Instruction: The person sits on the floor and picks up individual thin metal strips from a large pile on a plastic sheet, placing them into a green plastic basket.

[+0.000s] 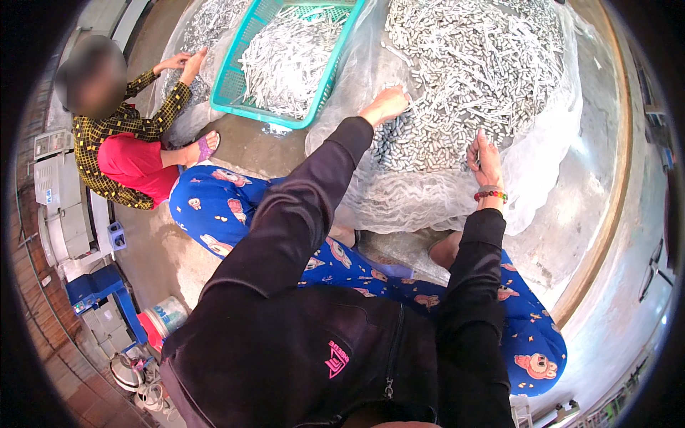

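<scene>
A wide heap of small silvery elongated pieces (464, 78) lies on a sheet of white netting (421, 189) spread over the ground. Their exact kind is too small to make out. My left hand (389, 105) is at the heap's left edge, fingers curled inward and closed. At the near right edge of the pieces, my right hand (486, 160) is also closed, thumb against the bent fingers, a beaded bracelet on its wrist. Whatever either hand holds is hidden or too small to name.
A green plastic basket (222, 89) of thin silvery strips stands left of the netting. Further left squats a co-worker (118, 146), hands over another spread of silvery pieces (203, 32). A white bucket (169, 314) stands at lower left, and a wooden edge (606, 232) borders the right side.
</scene>
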Available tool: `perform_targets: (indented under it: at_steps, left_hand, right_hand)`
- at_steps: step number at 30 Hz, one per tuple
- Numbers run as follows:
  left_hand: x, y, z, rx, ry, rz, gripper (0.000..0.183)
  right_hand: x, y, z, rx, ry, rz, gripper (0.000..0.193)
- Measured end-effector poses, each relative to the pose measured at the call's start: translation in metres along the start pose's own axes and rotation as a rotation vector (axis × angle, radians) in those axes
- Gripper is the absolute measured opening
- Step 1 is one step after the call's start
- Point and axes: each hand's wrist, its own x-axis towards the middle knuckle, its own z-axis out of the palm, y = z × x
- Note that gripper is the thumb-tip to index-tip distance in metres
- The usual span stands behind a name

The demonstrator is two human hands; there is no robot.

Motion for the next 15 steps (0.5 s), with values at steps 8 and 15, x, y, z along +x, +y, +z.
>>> perform_targets:
  at_steps: [8, 15]
  left_hand:
    - [0.021, 0.087, 0.087, 0.359, -0.138, 0.49, 0.034]
    - [0.009, 0.011, 0.029, 0.121, -0.15, -0.017, 0.039]
  right_hand:
    - [0.079, 0.039, -0.092, -1.923, 0.926, -0.554, 0.02]
    - [0.041, -0.011, 0.039, -1.477, 0.128, -0.106, 0.017]
